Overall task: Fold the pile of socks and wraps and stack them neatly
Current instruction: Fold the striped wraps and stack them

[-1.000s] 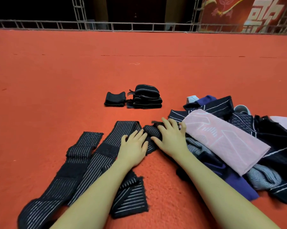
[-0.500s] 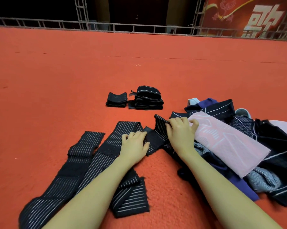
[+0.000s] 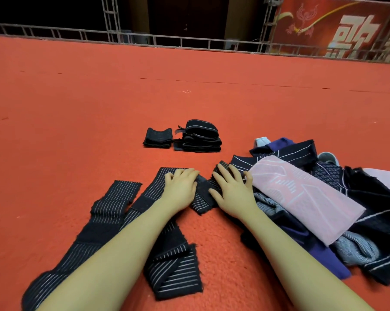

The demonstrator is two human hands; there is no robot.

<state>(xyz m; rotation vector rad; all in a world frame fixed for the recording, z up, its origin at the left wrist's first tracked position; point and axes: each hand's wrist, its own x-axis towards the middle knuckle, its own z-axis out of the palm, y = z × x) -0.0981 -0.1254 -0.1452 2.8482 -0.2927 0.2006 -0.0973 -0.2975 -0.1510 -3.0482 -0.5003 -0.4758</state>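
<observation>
1. Left hand (image 3: 180, 187) and right hand (image 3: 231, 190) both lie flat, fingers released, pressing the striped wrap (image 3: 203, 195) on the floor (image 3: 77, 97), probably smoothing it for a fold.
2. Unfolded pile (image 3: 319, 203) sits just right; finished stack (image 3: 200, 136) is farther out.

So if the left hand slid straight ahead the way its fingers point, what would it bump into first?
The left hand lies flat on the striped wrap, fingers pointing away and slightly right. Past the wrap's end there is bare carpet, then probably the folded stack, though depth is hard to judge.
</observation>
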